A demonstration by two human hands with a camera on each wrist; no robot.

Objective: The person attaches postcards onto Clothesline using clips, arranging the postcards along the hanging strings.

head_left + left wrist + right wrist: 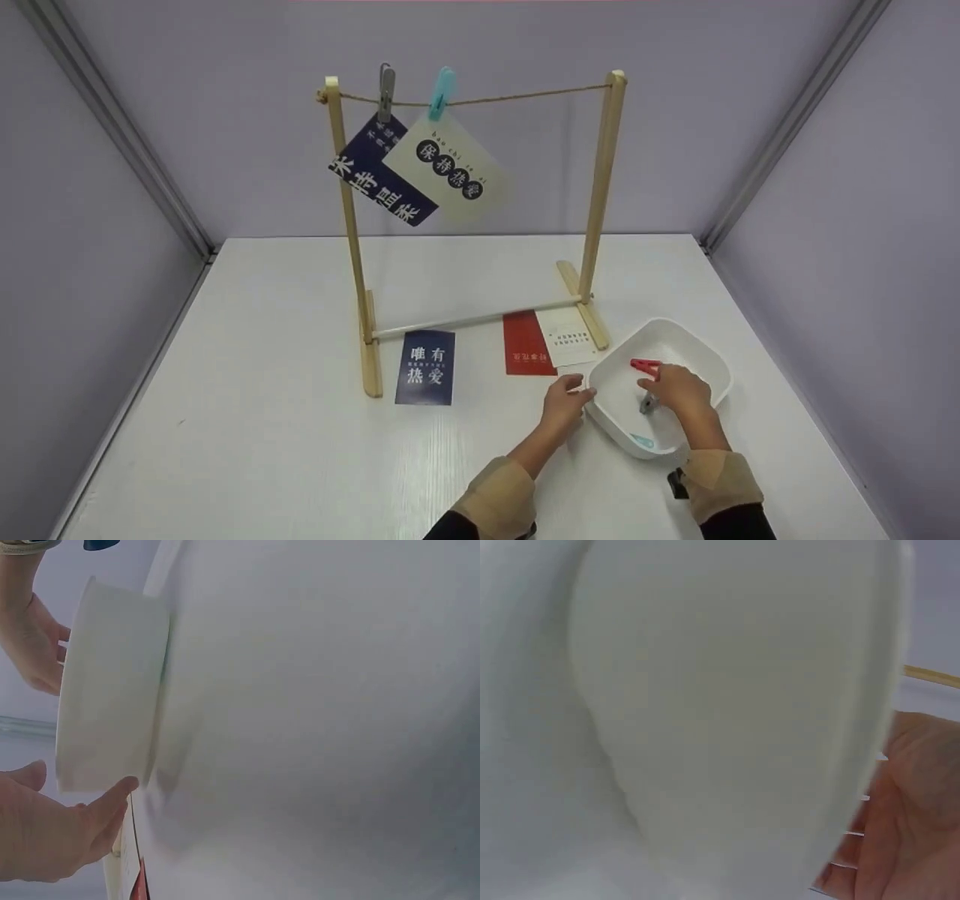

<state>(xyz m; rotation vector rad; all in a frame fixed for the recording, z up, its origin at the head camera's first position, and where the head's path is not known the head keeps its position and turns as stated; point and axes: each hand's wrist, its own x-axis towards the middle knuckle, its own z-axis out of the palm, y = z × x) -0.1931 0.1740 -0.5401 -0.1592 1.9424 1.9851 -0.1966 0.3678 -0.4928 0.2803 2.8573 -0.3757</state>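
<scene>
My right hand [679, 390] reaches down into a white basin [701, 349], fingertips at a red clothespin [643, 364]. In the right wrist view, the fingers of that hand [915, 802] are spread behind the basin's rim [892, 630], which hides their tips. A grey clothespin [647, 405] lies under the hand, and a light blue clothespin [642, 441] is near the basin's front corner. My left hand [564, 405] touches the basin's left side. In the left wrist view its fingers [112, 802] are fairly straight against the outer wall [112, 690], thumb apart.
On a wooden stand [606, 165], a string [525, 97] carries a dark blue card [375, 176] under a grey clothespin [386, 94] and a cream card [450, 169] under a light blue clothespin [442, 94]. Blue [425, 386], red [525, 345] and white [570, 337] cards lie on the table.
</scene>
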